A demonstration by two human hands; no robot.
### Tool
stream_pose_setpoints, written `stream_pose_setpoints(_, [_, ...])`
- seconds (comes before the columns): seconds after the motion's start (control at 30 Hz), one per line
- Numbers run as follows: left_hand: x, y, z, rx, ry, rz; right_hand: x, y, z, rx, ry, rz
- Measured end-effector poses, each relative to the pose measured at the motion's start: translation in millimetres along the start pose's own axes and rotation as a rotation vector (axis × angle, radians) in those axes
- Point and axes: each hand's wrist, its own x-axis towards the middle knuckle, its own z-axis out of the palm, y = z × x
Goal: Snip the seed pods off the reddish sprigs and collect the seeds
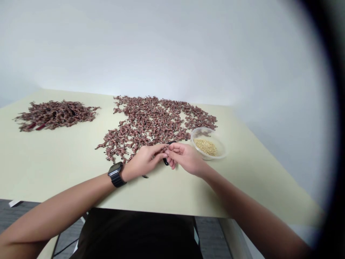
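My left hand (149,158) and my right hand (187,158) meet over the near side of the table, thumbs and forefingers pinched together. Whatever sits between the fingertips is too small and covered to name. A black curved object (165,162) shows in parts below and behind the fingers; whether it is held or lies on the table, I cannot tell. Just beyond the hands spreads a wide layer of small reddish-brown figures (151,120) with dark tips. Close to my right hand stands a clear plastic bowl (221,153) holding tiny golden pieces (207,146).
A denser heap of similar brown pieces (58,114) lies on the left of the pale yellow table (67,162). A small dark object (145,176) is partly hidden under my left wrist. White walls (161,46) border the table behind and on the right.
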Motion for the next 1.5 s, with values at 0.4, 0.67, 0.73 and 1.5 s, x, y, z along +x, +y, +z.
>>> stream_pose_setpoints(0.4, [4,-12,3.3,-0.084,0.042,-0.138,-18,-4,-130,-1.058,0.447,0.020])
stream_pose_setpoints(0.67, [6,-13,5.0,-0.093,0.037,-0.154,-12,9,-135,-1.122,0.328,0.051])
stream_pose_setpoints(0.73, [5,-12,5.0,-0.131,0.037,-0.168,-12,5,-133,-1.123,0.339,0.055])
stream_pose_setpoints(1.5, [4,1,11.0,-0.737,-0.118,-0.206,-12,-14,-24,-0.529,0.288,-0.221])
